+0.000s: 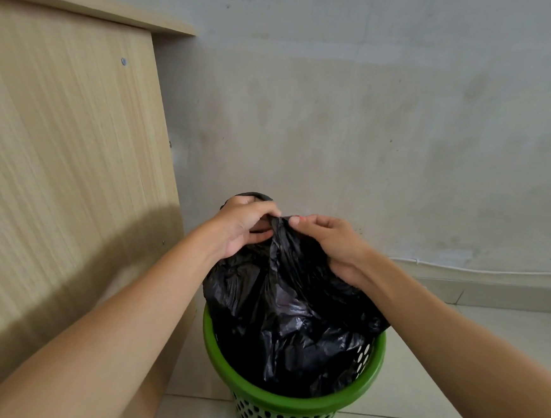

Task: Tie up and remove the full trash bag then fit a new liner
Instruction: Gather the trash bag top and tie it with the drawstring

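Observation:
A black trash bag (292, 315) sits inside a green perforated bin (288, 404) on the floor. The bag's top is gathered into a bunch above the bin. My left hand (243, 226) grips the gathered neck from the left, and a loop of black plastic shows behind its fingers. My right hand (331, 243) pinches the same bunch from the right with thumb and fingers. Both hands meet at the top of the bag, well above the bin's rim. The bag's contents are hidden.
A light wooden cabinet side (67, 159) stands close on the left of the bin. A stained grey wall (373, 117) is right behind. A white cable (477, 269) runs along the wall's base. Pale floor tiles (418, 385) lie to the right.

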